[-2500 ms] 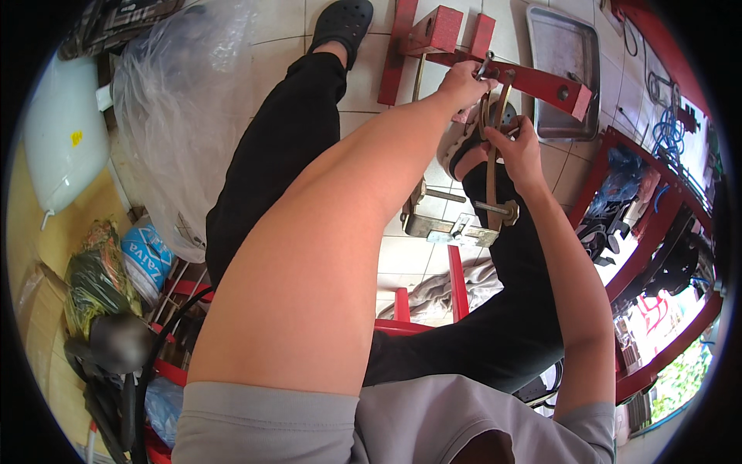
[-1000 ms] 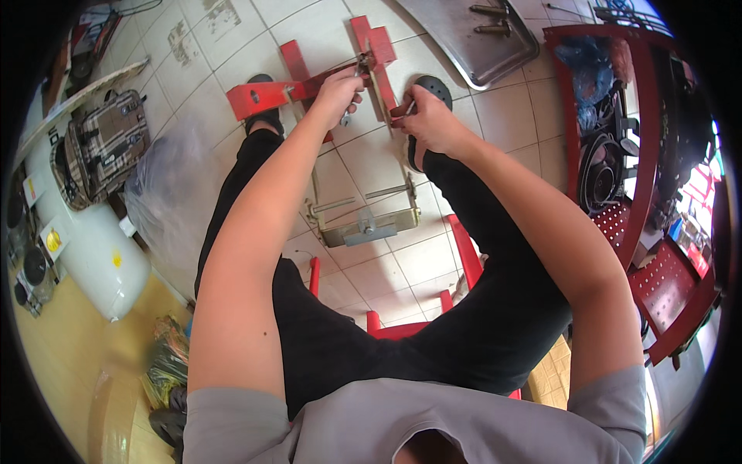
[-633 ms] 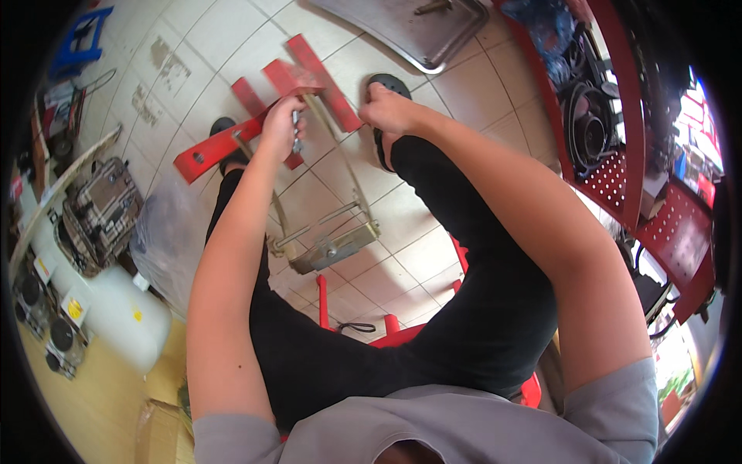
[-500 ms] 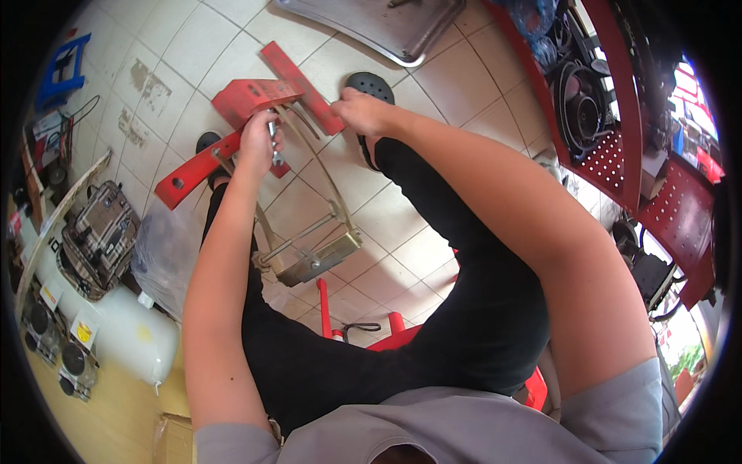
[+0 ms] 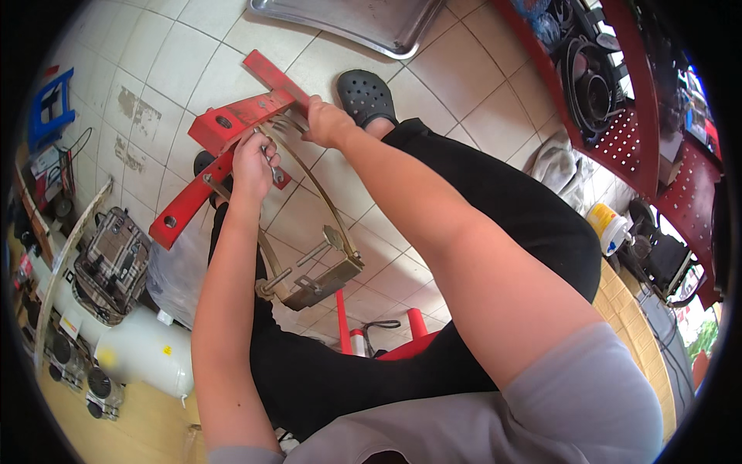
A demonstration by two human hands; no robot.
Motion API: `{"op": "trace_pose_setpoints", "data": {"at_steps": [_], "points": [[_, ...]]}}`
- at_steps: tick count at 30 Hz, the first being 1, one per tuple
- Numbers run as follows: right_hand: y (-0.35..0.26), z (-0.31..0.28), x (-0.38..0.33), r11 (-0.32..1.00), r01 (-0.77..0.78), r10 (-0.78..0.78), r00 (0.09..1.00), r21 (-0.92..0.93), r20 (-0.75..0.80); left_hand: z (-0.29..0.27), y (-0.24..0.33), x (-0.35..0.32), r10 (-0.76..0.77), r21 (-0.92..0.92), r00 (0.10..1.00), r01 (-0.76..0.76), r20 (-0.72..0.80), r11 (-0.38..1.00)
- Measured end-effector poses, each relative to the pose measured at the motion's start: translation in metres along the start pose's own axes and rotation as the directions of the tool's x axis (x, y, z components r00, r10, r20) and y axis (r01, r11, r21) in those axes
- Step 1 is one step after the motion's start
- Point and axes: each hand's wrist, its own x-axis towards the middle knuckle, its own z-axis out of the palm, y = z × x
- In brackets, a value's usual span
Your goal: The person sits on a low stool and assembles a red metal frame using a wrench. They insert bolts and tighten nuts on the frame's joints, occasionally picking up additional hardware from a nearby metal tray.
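Observation:
A red metal frame (image 5: 243, 114) with angled bars lies between my feet, with a dull brass-coloured metal bracket (image 5: 328, 280) reaching from it toward me. My left hand (image 5: 251, 164) is closed around a silver wrench (image 5: 277, 172) beside the frame's middle; the wrench's far end is hidden by the fingers. At the far right bar of the frame, my right hand (image 5: 328, 124) is closed over the bar's near end, thumb on top. The fingers underneath are partly hidden.
A metal tray (image 5: 348, 27) lies on the tiled floor at the far side. A red perforated rack (image 5: 618, 147) with parts stands at right, near a white tub (image 5: 608, 226). At left are a white tank (image 5: 147, 352), a plaid bag (image 5: 116, 251) and a blue stool (image 5: 52, 110).
My right hand has moved left, farther onto the red bar. The right leg has swung outward, and the frame has shifted slightly left in view. My left hand keeps the wrench.

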Motion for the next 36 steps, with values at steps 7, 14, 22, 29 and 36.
{"op": "trace_pose_setpoints", "data": {"at_steps": [7, 14, 22, 29, 36], "points": [[-0.014, 0.038, 0.022, 0.97, 0.023, 0.013, 0.99, 0.242, -0.144, 0.008, -0.008, -0.005, 0.079, 0.106, 0.995, -0.072, -0.066, 0.992], [-0.013, 0.042, -0.018, 0.909, -0.041, 0.077, 0.995, 0.415, -0.069, 0.005, -0.008, 0.003, 0.127, 0.241, 0.99, -0.108, -0.063, 0.965], [-0.025, 0.024, -0.045, 0.32, -0.255, 0.025, 0.965, 0.913, 0.261, 0.004, -0.007, 0.007, 0.159, 0.268, 0.979, -0.12, -0.129, 0.956], [-0.009, 0.02, -0.044, 0.139, -0.359, -0.106, 0.921, 0.923, 0.374, 0.003, 0.006, 0.01, 0.069, 0.222, 0.996, -0.056, -0.051, 0.973], [0.002, 0.009, -0.044, 0.09, -0.488, -0.336, 0.806, 0.868, 0.488, 0.002, 0.006, 0.007, 0.083, 0.252, 0.996, -0.071, -0.034, 0.965]]}}
